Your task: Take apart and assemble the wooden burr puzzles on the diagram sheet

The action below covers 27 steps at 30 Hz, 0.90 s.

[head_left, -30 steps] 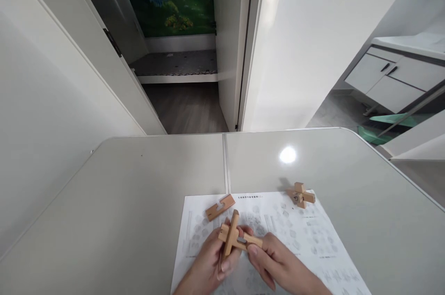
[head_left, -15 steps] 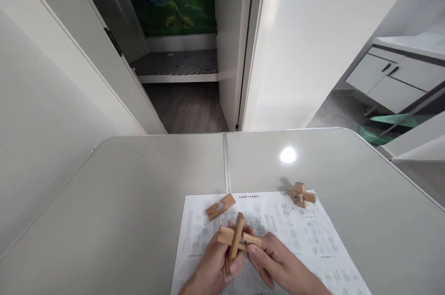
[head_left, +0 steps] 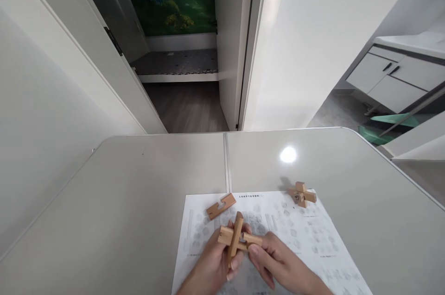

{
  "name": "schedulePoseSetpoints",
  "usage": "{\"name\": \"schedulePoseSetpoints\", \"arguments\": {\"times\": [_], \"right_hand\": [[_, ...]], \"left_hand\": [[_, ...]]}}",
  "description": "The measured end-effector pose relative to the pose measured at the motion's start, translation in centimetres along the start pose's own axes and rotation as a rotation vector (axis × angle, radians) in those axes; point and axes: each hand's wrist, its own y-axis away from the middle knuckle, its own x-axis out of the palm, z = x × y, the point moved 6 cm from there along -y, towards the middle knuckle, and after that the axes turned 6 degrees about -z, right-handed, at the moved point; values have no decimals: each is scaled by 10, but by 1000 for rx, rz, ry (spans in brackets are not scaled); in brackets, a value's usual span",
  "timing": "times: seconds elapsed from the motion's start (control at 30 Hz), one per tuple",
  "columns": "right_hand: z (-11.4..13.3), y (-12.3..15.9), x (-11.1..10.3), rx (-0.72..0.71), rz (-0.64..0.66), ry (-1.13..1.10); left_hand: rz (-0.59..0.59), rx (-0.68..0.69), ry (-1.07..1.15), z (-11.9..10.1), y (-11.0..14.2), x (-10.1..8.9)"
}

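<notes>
Several crossed wooden puzzle pieces (head_left: 236, 235) are held between my two hands, just above a printed sheet. My left hand (head_left: 216, 262) is closed around the left and lower part of them. On the other side, my right hand (head_left: 278, 260) pinches the right end of a piece between thumb and fingers. One flat bar stands tilted across the others, and parts of the joint are hidden by my fingers. A loose notched wooden piece (head_left: 214, 212) lies on the sheet, beyond my left hand.
The printed sheet (head_left: 333, 248) with small diagrams lies on the grey table (head_left: 121, 211). An assembled wooden cross puzzle (head_left: 301, 195) sits at the sheet's far right corner. A seam (head_left: 226, 160) runs across the tabletop. Beyond the table are a doorway and a white cabinet (head_left: 396, 72).
Both hands keep almost the same hold. The upright bar in the held pieces has shifted very slightly left.
</notes>
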Motion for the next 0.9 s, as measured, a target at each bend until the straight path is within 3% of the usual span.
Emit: {"name": "schedulePoseSetpoints", "arguments": {"times": [0.17,0.33,0.47,0.53,0.7,0.9], "right_hand": [[-3,0,1,17,7,0],[-4,0,-10,20,-125,0],[5,-10,-28,45,-347,332],[17,-20,-32,-63,-404,574],[27,-51,-23,-303,-263,847],[17,-75,-21,-324,-148,911]], "left_hand": [[21,18,37,-1,0,1],[-63,80,219,-20,1,-9],[-88,176,331,-44,4,-19],[-93,188,366,-51,4,-24],[-107,273,342,-63,3,-32],[-134,303,293,-78,9,-28]]}}
